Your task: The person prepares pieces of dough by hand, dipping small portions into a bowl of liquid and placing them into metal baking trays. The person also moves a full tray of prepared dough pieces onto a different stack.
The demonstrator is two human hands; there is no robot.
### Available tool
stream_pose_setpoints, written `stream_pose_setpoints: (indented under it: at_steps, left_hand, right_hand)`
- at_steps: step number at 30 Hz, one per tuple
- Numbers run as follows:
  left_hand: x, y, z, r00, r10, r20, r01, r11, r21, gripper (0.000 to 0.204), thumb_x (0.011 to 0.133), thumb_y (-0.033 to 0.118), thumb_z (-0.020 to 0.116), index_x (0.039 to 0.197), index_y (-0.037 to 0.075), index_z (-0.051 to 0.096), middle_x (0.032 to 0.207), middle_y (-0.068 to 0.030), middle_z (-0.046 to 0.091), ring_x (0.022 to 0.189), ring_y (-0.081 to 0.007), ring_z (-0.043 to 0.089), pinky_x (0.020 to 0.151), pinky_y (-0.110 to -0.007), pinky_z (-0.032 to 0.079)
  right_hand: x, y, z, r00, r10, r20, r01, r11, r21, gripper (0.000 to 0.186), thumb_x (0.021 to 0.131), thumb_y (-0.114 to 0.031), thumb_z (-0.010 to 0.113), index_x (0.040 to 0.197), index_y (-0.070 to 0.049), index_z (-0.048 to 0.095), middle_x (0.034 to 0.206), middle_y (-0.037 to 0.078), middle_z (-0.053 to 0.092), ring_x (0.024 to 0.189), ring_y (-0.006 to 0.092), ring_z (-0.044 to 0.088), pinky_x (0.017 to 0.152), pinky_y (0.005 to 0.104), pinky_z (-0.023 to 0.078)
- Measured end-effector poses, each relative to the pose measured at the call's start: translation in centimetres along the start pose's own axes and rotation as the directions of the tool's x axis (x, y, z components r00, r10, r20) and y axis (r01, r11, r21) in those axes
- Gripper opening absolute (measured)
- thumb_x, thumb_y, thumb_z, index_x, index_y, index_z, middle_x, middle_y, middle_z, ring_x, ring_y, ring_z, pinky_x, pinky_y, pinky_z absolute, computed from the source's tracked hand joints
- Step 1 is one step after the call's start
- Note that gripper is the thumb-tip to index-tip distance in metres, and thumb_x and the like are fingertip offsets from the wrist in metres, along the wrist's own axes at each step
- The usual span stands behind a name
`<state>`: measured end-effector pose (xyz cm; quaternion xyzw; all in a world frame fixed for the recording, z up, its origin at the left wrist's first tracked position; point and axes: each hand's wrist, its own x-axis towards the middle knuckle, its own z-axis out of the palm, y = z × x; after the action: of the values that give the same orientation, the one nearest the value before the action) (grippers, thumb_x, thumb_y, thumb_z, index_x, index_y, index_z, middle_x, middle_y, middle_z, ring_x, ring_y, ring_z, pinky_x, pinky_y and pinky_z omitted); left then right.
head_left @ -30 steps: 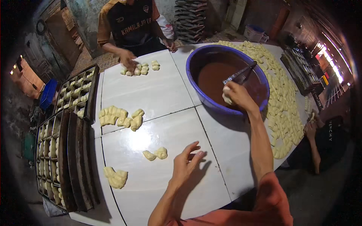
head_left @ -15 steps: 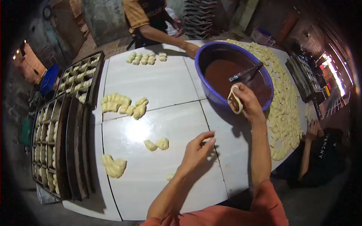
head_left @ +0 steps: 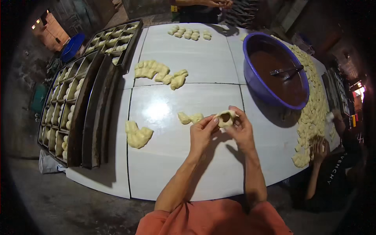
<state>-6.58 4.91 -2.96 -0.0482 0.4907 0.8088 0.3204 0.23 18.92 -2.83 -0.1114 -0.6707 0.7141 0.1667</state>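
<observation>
Both hands pinch one piece of pale dough (head_left: 232, 114) with brown filling showing in its hollow, held above the middle of the table. My left hand (head_left: 201, 135) grips its left edge with thumb and fingers. On the other side, my right hand (head_left: 243, 131) has its fingers closed round the right edge. Just behind my left hand lie two small dough lumps (head_left: 189, 118). To the right stands a purple basin (head_left: 254, 80) of brown filling (head_left: 270, 64), a dark-handled spatula (head_left: 288, 71) resting in it.
Metal trays (head_left: 94, 78) with compartments of dough balls stand at the left. Dough clusters (head_left: 138, 135) lie left of my hands, others (head_left: 160, 74) farther back. Many flat dough pieces (head_left: 311, 129) cover the right side. A co-worker's hand (head_left: 320, 150) touches them; another person stands at the far edge.
My right hand has brought the filled dough from beside the basin to the middle, where my left hand now also grips it. The far person's hand has left the basin. The view has shifted.
</observation>
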Motion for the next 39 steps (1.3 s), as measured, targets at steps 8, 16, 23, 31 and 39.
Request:
stream_pose_setpoints:
  at_steps: [8,16,23,31,39]
  left_hand:
    - [-0.8,0.9,-1.0,0.990,0.140,-0.034,-0.134,0.982,0.131,0.039,0.092,0.021,0.074,0.121,-0.003,0.067,0.103,-0.0095,0.071,0.093,-0.0131,0.066,0.078,-0.025,0.054]
    - [1.2,5.2,-4.1,0.965,-0.147,0.215,0.080,0.952,0.295,0.039,0.092,0.033,0.072,0.111,0.000,0.069,0.102,-0.0102,0.071,0.091,-0.0172,0.068,0.073,-0.031,0.057]
    - [-0.4,6.0,-4.1,0.972,-0.091,0.215,0.009,0.934,0.358,0.040,0.090,0.032,0.074,0.114,0.000,0.070,0.096,-0.0080,0.072,0.086,-0.0166,0.070,0.066,-0.027,0.057]
    - [-1.3,4.6,-4.9,0.928,0.041,0.371,-0.168,0.933,0.317,0.027,0.096,0.015,0.065,0.119,0.001,0.069,0.104,-0.0088,0.070,0.088,-0.0139,0.067,0.068,-0.029,0.059]
    - [-2.0,2.7,-5.8,0.959,0.033,0.283,-0.167,0.870,0.464,0.030,0.095,0.025,0.069,0.109,-0.002,0.072,0.085,-0.0026,0.070,0.074,-0.0085,0.063,0.069,-0.024,0.053]
  right_hand:
    - [-1.0,0.8,4.8,0.924,-0.373,-0.088,0.256,0.770,-0.584,0.023,0.085,0.000,0.071,0.108,-0.001,0.071,0.108,0.011,0.063,0.088,0.0174,0.064,0.071,0.0300,0.054]
    - [-1.5,-3.0,5.5,0.970,0.241,-0.017,-0.240,0.969,0.055,0.027,0.092,-0.014,0.071,0.114,0.000,0.067,0.105,0.006,0.066,0.081,0.0133,0.064,0.076,0.0270,0.050]
    - [-1.1,0.3,4.6,0.967,-0.239,0.083,0.247,0.964,-0.097,0.028,0.090,-0.004,0.070,0.118,-0.006,0.069,0.109,0.010,0.064,0.098,0.0182,0.063,0.081,0.0286,0.053]
    - [-1.4,1.9,6.5,0.879,-0.435,-0.192,0.361,0.873,-0.328,0.016,0.094,-0.012,0.069,0.105,-0.005,0.060,0.096,0.007,0.062,0.084,0.0137,0.059,0.077,0.0300,0.052]
    - [-2.2,2.7,5.7,0.945,-0.309,-0.104,0.207,0.816,-0.540,0.017,0.091,-0.016,0.073,0.092,-0.002,0.064,0.077,0.007,0.063,0.063,0.0145,0.058,0.054,0.0289,0.046]
